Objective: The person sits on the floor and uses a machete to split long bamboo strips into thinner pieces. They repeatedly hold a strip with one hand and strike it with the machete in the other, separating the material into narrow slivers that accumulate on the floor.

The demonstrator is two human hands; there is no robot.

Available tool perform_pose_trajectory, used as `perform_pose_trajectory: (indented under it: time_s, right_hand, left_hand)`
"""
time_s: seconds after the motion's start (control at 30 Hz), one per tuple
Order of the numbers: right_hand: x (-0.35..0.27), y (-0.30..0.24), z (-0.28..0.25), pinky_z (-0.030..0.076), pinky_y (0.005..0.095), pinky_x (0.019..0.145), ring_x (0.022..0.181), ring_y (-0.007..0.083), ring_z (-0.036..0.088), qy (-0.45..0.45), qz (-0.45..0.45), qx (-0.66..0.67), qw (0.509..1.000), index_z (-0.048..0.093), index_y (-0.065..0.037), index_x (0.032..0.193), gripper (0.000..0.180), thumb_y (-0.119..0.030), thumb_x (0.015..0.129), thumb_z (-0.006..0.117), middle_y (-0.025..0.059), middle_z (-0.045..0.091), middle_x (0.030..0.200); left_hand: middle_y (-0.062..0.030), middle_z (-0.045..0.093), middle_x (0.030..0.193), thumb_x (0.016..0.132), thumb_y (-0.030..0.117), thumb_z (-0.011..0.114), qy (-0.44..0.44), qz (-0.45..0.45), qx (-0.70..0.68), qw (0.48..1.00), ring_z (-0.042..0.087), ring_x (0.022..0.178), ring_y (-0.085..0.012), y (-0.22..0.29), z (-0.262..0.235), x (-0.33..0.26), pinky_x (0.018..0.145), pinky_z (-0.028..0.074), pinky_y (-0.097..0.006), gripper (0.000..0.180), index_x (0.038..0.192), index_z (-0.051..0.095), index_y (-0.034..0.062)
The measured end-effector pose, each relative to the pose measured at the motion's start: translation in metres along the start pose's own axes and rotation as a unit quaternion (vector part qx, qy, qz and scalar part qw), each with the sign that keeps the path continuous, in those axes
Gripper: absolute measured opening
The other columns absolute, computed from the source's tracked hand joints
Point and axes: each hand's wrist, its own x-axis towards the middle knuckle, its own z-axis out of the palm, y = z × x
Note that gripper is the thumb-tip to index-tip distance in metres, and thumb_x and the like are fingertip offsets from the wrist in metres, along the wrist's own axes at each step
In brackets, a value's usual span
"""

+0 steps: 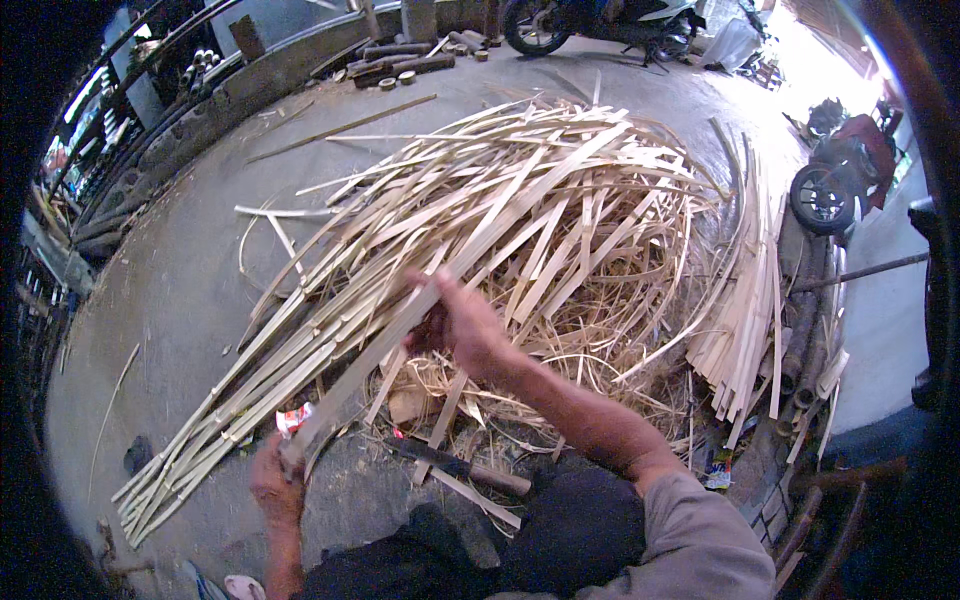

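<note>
A long, flat bamboo strip (365,372) runs slantwise in front of me, over a big heap of split bamboo strips (545,215). My left hand (277,478), low on the left, is closed round its near end. Farther up the strip, my right hand (455,318) grips it with the fingers curled; motion blurs them slightly. Below the right forearm lies a knife with a dark blade and a round wooden handle (498,480), close to my knees. A bundle of long jointed strips (215,425) stretches along the heap's left side.
Curly shavings (560,350) cover the heap's near side. More strips (745,310) lie in a sheaf at the right beside dark poles (800,345). Motorbikes stand at the far side (600,25) and right (845,180). Short bamboo pieces (410,65) lie by the low wall.
</note>
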Motion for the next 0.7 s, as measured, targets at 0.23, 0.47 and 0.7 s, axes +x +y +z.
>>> perform_pose_trajectory:
  time_s: [0.23,0.47,0.7]
  right_hand:
    - [-0.019,-0.054,-0.013,0.058,0.0387,0.074,0.087,0.0269,0.069,-0.033,-0.079,0.002,0.996,0.035,-0.012,0.150,0.064,-0.054,0.102,0.038,0.0153,0.066,0.104]
    - [-0.006,-0.048,-0.064,0.057,0.0461,0.088,0.111,0.0342,0.062,0.050,-0.092,0.031,0.994,0.022,-0.004,0.150,0.091,-0.074,0.092,0.038,0.0245,0.054,0.129]
    - [0.007,-0.081,-0.140,0.045,0.0618,0.099,0.113,0.0422,0.057,0.101,-0.212,0.227,0.945,0.020,-0.014,0.143,0.078,-0.071,0.093,0.041,0.0266,0.051,0.128]
  left_hand:
    - [-0.0246,0.061,0.081,0.100,0.049,0.048,0.025,-0.082,0.063,0.994,0.060,0.073,-0.0470,-0.075,-0.049,-0.024,0.061,0.044,-0.052,0.050,0.096,0.062,0.0009]
    - [-0.0226,0.064,0.081,0.090,0.033,0.066,-0.039,-0.014,0.066,0.997,0.061,0.076,-0.0450,-0.106,-0.058,-0.023,0.064,0.046,-0.051,0.033,0.092,0.063,0.0007]
    - [-0.0272,0.057,0.123,0.083,0.018,0.066,-0.181,-0.206,0.216,0.937,0.053,0.115,-0.0445,-0.212,-0.119,-0.115,0.093,0.044,-0.049,0.036,0.111,0.059,-0.0028]
